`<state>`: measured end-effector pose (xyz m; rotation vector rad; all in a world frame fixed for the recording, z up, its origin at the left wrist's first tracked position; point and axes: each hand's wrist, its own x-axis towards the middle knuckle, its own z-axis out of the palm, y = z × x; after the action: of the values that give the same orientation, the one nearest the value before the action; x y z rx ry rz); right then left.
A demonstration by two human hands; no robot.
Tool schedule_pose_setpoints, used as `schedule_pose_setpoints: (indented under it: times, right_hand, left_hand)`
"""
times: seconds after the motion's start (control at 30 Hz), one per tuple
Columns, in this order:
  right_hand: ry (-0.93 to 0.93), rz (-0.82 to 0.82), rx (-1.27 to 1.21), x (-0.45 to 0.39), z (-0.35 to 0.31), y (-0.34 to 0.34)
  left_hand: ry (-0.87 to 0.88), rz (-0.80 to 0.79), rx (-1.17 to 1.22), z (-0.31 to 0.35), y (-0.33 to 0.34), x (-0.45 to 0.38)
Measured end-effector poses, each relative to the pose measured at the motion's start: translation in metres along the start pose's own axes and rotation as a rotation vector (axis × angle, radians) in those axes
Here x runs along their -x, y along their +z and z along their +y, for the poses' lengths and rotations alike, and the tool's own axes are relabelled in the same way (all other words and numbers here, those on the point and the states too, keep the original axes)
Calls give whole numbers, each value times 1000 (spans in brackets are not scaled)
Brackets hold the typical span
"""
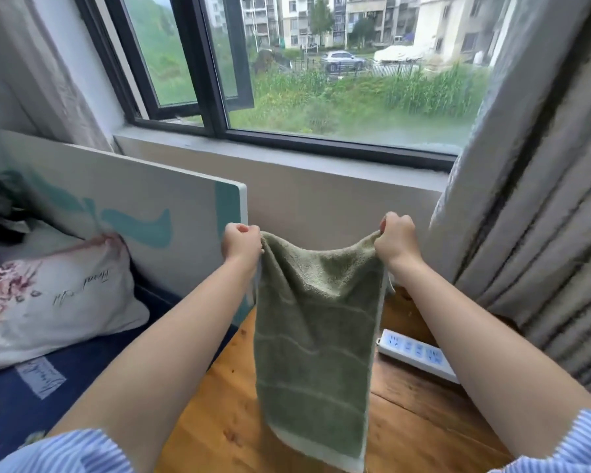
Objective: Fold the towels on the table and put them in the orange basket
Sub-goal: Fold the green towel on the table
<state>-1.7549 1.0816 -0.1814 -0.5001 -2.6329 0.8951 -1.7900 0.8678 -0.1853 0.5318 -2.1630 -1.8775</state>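
Note:
A green towel with pale stripes hangs in the air above the wooden table, doubled over lengthwise. My left hand grips its top left corner. My right hand grips its top right corner. Both arms are stretched forward at about the same height, and the top edge sags between them. The towel's lower end hangs down near the table's front. No orange basket or other towel is in view.
A white power strip lies on the table to the right of the towel. Grey curtains hang at the right. To the left stand a bed with a floral pillow and a white headboard. A window sill runs behind.

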Motion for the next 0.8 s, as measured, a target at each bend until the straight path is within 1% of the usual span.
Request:
schedule_pose_setpoints:
  times: [0.07, 0.17, 0.23, 0.27, 0.33, 0.37, 0.47, 0.53, 0.6, 0.7, 0.77, 0.8]
  right_hand:
    - [-110, 107, -72, -13, -18, -2]
    - [-245, 211, -155, -22, -39, -4]
    - [-256, 226, -164, -23, -44, -1]
    - [-227, 207, -141, -20, -43, 4]
    - [-152, 131, -59, -16, -37, 13]
    - [-96, 75, 1, -9, -32, 22]
    - [34, -105, 188, 16, -15, 47]
    - [121, -218, 263, 43, -1, 74]
    - [204, -304, 294, 73, 15, 98]
    - [350, -400, 412, 122, 35, 137]
    - [459, -470, 490, 152, 46, 154]
    - [503, -513, 517, 164, 50, 161]
  left_hand:
    - [77, 8, 94, 13, 10, -9]
    - [205, 45, 115, 24, 10, -19]
    - [234, 61, 89, 23, 4, -29]
    - [224, 51, 64, 17, 0, -35]
    - [213, 26, -30, 4, -8, -47]
    - [206, -4, -117, -9, -14, -53]
    - [214, -116, -476, -47, -33, -61]
    - [213, -247, -716, -79, -51, -64]
    - [183, -365, -830, -110, -66, -62]
    - [109, -534, -992, -154, -90, -59]
    - [86, -655, -1152, -177, -105, -58]
    - [66, -740, -1248, -186, -112, -57]
